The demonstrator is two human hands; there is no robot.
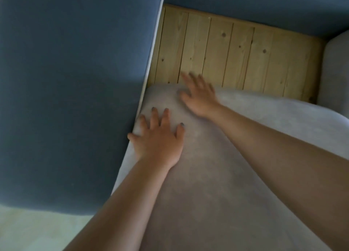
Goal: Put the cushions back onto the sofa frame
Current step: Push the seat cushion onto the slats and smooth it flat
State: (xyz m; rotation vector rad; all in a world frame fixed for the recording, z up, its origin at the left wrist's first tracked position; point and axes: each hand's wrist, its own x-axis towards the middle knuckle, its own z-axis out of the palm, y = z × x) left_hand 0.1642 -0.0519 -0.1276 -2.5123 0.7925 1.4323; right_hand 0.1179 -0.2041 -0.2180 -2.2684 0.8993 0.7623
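1. The hands both lie on one grey cushion, with bare forearms reaching in from the lower edge of the view. The left hand (160, 137) is flat and palm down, fingers straight and spread. It presses the cushion's top near its left edge and grips nothing. Its little finger touches the blue side of the sofa.
2. The right hand (198, 95) is blurred. Its fingers look spread and roughly straight, its palm rests on the cushion's far edge, and its fingertips reach out over the wood beyond. It appears to hold nothing.
3. The blue armrest (75, 80) is the largest thing in view and fills the left side. The cushion's left edge lies against it.
4. The grey cushion (217, 175) runs from the bottom of the view up toward the middle. It lies inside the sofa frame and covers the near part of the seat base, its rounded far edge stopping well short of the back.
5. The wooden slats (245, 57) of the seat base lie bare between the cushion's far edge and the back.
6. The blue backrest (264, 4) crosses the top, behind the slats.
7. A second grey cushion (336, 71) shows at the right edge, beside the slats.
8. A pale floor (37, 230) shows at lower left, under the armrest.
9. A thin white piping (153, 48) runs down the armrest's inner edge.
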